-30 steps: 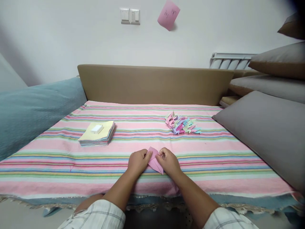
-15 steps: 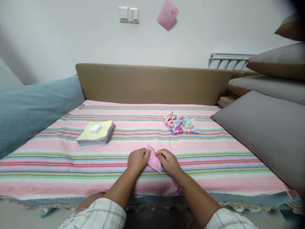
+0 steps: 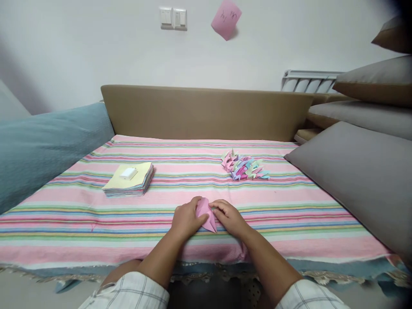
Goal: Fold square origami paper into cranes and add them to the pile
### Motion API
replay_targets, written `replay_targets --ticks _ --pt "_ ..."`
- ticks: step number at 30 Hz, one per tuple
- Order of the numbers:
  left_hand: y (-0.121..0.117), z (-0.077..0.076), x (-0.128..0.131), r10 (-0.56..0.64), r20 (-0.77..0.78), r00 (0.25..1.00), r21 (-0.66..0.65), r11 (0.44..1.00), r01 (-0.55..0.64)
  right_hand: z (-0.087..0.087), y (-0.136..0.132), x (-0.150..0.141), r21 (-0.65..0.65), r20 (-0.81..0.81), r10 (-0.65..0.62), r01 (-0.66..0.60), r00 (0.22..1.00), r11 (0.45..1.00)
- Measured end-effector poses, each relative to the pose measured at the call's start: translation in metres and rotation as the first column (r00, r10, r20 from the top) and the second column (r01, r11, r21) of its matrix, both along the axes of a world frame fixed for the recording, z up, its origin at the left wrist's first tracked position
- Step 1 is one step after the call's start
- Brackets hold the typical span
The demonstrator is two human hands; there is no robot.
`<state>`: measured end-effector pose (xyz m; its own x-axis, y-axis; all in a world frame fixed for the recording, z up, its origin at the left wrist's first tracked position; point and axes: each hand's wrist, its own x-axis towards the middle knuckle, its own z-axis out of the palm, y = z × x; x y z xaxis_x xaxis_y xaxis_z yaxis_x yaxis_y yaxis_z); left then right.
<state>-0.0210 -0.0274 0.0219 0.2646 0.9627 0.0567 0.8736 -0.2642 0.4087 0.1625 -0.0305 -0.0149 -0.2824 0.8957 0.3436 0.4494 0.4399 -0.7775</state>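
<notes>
A pink sheet of origami paper [image 3: 204,210], partly folded to a narrow pointed shape, is between my two hands near the front of the striped cloth. My left hand [image 3: 187,217] grips its left side, with the thumb laid across the lower part. The fingers of my right hand [image 3: 229,216] are pinched at the paper's upper right edge. The paper's point faces down toward me. Part of the left edge is hidden under my left hand.
A stack of coloured paper [image 3: 128,182] with a small white box-like item [image 3: 128,173] on top lies to the left. Several small folded paper pieces [image 3: 244,166] are heaped at the back right. Grey cushions [image 3: 347,180] line the right side; a blue bolster [image 3: 54,146] borders the left.
My left thumb has moved down across the paper, and its left fingers now reach around the top edge. The paper looks narrower, with more fold lines showing. My right hand stays nearly in place.
</notes>
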Motion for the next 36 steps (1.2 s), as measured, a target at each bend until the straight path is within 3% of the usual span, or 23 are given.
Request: replay_targets --ticks 14,31,36 --pt "-0.010 -0.002 0.012 0.011 -0.099 0.995 0.008 1.000 -0.010 -0.001 -0.002 0.005 -0.119 -0.040 0.028 -0.033 0.999 0.992" --pt "-0.011 -0.004 0.010 0.006 -0.038 0.999 -0.031 0.999 -0.007 0.001 -0.004 0.001 0.026 0.043 0.042 -0.043 0.998 0.999" --pt "-0.004 -0.001 0.001 -0.018 0.088 0.996 -0.052 0.998 0.023 -0.001 -0.003 0.000 0.065 0.094 0.026 -0.033 0.995 0.997"
